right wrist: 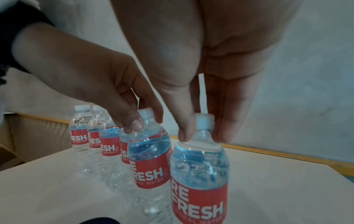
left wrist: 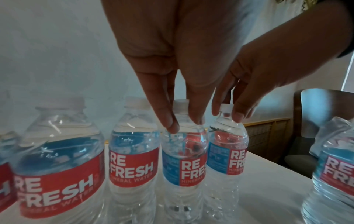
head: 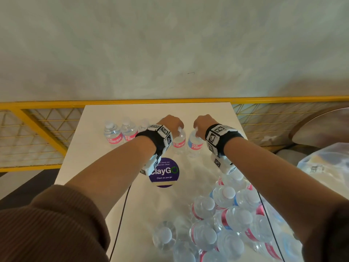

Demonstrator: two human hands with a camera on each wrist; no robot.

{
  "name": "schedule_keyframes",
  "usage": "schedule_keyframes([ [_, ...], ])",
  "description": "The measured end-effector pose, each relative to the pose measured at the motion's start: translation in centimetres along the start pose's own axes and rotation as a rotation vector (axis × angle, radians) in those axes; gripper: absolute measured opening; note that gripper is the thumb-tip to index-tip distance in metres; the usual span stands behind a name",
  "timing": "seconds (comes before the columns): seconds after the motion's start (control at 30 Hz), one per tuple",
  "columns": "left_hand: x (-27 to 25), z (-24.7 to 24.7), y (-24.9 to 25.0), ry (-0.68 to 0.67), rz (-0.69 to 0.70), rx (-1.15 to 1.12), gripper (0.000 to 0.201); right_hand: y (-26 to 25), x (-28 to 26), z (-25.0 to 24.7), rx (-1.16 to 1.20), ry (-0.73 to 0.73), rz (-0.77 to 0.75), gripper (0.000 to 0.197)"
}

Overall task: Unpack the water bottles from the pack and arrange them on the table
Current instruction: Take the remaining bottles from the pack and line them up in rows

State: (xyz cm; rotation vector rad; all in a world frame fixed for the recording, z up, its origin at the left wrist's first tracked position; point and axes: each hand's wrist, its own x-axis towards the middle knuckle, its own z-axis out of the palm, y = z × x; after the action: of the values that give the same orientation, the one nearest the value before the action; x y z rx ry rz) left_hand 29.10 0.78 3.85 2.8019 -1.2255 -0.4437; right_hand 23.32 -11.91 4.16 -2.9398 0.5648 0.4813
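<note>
Clear "Refresh" water bottles with red and blue labels stand in a row (head: 120, 133) along the far side of the white table (head: 90, 148). My left hand (head: 175, 125) pinches the neck of one upright bottle (head: 179, 141) at the row's right end; the left wrist view shows thumb and fingers (left wrist: 170, 124) around the neck of this bottle (left wrist: 184, 159). My right hand (head: 198, 127) pinches the neck of the bottle (head: 195, 144) beside it, seen close in the right wrist view (right wrist: 199, 174). The opened pack (head: 226, 214), holding several bottles, lies at the near right.
A round purple "ClayGo" sticker (head: 164, 172) marks the table's middle. A thin black cable (head: 122, 205) runs down the table's left side. A yellow mesh railing (head: 37, 118) stands behind and left. A plastic bag (head: 324, 163) and a chair (head: 321, 127) are at the right.
</note>
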Motion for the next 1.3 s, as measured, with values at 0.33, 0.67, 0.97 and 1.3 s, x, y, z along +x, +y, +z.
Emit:
schedule_keyframes([
  [0.33, 1.9, 0.1, 0.4, 0.045, -0.019, -0.029, 0.037, 1.1, 1.6, 0.8, -0.044, 0.004, -0.050, 0.031],
  [0.67, 2.4, 0.0, -0.5, 0.004, 0.001, -0.037, 0.022, 0.7, 3.2, 1.0, -0.089, 0.058, -0.091, 0.029],
  [0.97, 3.5, 0.4, -0.5, 0.028, -0.038, -0.006, 0.025, 1.0, 3.9, 1.0, -0.076, 0.062, -0.094, 0.032],
  [1.3, 4.1, 0.7, -0.7, 0.031, -0.051, 0.012, 0.023, 1.0, 3.9, 0.8, -0.078, 0.064, -0.109, 0.025],
])
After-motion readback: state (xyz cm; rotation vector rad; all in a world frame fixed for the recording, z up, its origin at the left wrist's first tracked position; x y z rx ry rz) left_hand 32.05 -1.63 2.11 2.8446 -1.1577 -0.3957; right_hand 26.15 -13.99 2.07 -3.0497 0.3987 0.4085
